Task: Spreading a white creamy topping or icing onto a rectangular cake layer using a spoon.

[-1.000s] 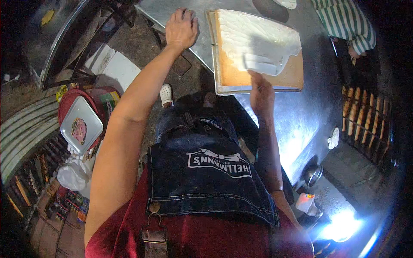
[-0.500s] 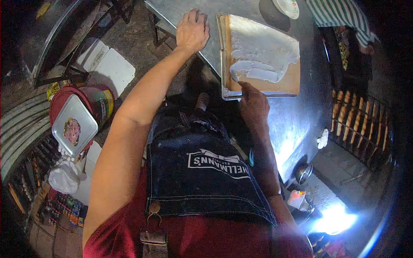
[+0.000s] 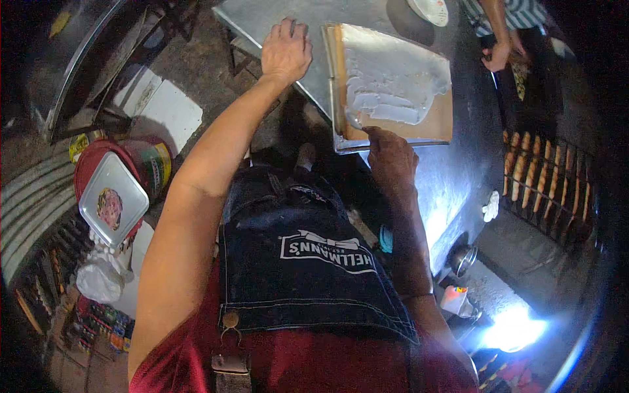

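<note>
A flat tan cake sheet (image 3: 429, 128) lies in a shallow metal tray (image 3: 339, 134) on the metal table. White cream (image 3: 393, 78) covers most of its top in uneven strokes, leaving bare strips at the left and near sides. My right hand (image 3: 392, 157) is closed at the tray's near edge, index finger stretched toward the cream. A small greyish tool tip seems to show past that finger at the cream's near left corner; its kind is unclear. Left of the tray, my left hand (image 3: 286, 52) rests open on the table's edge, holding nothing.
A white plate (image 3: 430, 10) sits beyond the tray. Another person's hands (image 3: 501, 56) are at the far right, above a rack of browned skewered rolls (image 3: 547, 173). A metal bowl (image 3: 464, 260) stands at right; a lidded red bucket (image 3: 92, 154) is on the left.
The other person's hands and forearm have come into view at the far right. My right hand has barely shifted at the cream's near left corner; my left hand stays put.
</note>
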Action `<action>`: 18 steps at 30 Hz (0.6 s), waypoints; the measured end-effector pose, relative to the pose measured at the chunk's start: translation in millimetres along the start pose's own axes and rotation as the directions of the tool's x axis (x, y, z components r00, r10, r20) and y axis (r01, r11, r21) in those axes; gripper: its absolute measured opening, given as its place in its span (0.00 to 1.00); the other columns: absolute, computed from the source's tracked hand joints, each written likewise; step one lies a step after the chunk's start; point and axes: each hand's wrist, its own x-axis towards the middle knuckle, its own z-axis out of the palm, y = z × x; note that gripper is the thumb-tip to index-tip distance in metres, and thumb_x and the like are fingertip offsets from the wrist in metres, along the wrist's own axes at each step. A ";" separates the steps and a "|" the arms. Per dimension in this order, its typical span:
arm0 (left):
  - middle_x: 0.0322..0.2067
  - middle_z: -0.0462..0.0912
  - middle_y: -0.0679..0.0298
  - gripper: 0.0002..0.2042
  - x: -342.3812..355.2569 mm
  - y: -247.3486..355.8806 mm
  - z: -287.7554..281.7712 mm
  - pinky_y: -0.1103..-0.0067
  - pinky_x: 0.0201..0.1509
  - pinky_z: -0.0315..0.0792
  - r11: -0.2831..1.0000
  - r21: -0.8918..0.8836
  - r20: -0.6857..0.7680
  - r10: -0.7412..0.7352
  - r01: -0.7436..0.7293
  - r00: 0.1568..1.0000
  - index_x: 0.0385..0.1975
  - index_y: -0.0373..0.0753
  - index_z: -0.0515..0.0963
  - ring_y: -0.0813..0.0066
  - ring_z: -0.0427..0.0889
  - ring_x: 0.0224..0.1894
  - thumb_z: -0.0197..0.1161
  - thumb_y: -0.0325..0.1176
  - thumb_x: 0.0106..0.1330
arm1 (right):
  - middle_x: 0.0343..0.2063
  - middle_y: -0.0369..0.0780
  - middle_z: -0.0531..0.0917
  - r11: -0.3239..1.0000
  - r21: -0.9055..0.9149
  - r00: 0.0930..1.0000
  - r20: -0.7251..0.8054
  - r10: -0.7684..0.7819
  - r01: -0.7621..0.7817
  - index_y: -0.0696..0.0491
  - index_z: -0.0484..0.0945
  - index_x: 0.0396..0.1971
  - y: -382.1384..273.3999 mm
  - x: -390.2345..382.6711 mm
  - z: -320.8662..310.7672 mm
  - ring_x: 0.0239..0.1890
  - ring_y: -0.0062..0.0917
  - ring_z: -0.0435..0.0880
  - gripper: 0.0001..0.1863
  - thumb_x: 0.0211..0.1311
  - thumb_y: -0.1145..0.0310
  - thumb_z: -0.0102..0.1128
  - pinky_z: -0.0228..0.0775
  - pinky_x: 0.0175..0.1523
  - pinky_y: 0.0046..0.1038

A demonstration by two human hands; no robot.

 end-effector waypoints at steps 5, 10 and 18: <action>0.54 0.77 0.50 0.15 -7.6 4.3 -26.8 0.60 0.62 0.70 0.972 -0.189 0.019 -0.140 0.141 0.990 0.52 0.38 0.78 0.49 0.75 0.56 0.57 0.38 0.70 | 0.37 0.46 0.87 0.816 0.577 0.998 -0.009 0.060 -0.044 0.46 0.82 0.52 81.9 15.8 6.5 0.42 0.33 0.87 0.14 0.70 0.66 0.56 0.75 0.51 0.33; 0.37 0.84 0.50 0.20 -121.7 50.5 -64.7 0.65 0.49 0.74 0.783 -0.419 0.439 -0.269 0.460 0.857 0.44 0.31 0.79 0.54 0.83 0.42 0.54 0.46 0.77 | 0.35 0.43 0.86 0.704 0.708 0.971 -0.203 0.127 0.056 0.50 0.82 0.53 225.7 27.5 46.5 0.37 0.26 0.83 0.15 0.70 0.70 0.55 0.74 0.46 0.29; 0.27 0.84 0.62 0.13 -184.2 99.1 -41.1 0.80 0.33 0.76 0.243 -0.532 0.747 -0.317 0.811 0.585 0.36 0.33 0.80 0.79 0.80 0.26 0.56 0.37 0.77 | 0.40 0.43 0.88 0.822 0.508 0.939 -0.331 -0.090 0.258 0.45 0.85 0.51 255.8 65.7 39.7 0.40 0.30 0.87 0.13 0.72 0.63 0.56 0.76 0.47 0.30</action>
